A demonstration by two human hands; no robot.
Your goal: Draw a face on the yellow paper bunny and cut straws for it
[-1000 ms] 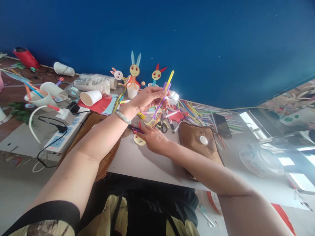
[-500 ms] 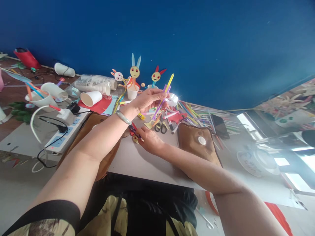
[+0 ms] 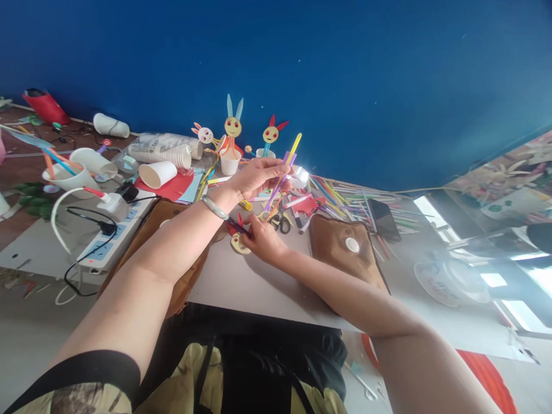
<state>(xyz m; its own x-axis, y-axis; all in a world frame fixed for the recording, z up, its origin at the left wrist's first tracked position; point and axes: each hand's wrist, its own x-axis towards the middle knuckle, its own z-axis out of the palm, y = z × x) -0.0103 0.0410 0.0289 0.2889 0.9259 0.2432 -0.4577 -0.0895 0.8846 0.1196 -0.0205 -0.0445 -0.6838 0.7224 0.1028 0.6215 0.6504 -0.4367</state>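
My left hand (image 3: 263,175) is raised above the table, its fingers closed on a yellow straw (image 3: 295,145) and purple straws (image 3: 276,190) that cross each other. Lower down, my right hand (image 3: 265,237) pinches a dark pen-like stick (image 3: 240,227), partly hidden by the fingers. Beside that hand lies a round paper face (image 3: 238,244) with something red next to it. Black-handled scissors (image 3: 282,224) rest just beyond my right hand. Rabbit-faced paper figures (image 3: 233,127) stand in white cups (image 3: 230,165) behind my left hand.
Many coloured straws (image 3: 345,198) and a phone (image 3: 385,220) lie at the back right. A brown pouch (image 3: 340,253) sits right of my hands, another brown pouch (image 3: 172,282) under my left forearm. A power strip (image 3: 114,238) with cords and stacked paper cups (image 3: 164,154) are on the left.
My right hand has shifted slightly up, and more of the round paper face shows beside it. The left hand still holds the straws; the whole view has moved a little.
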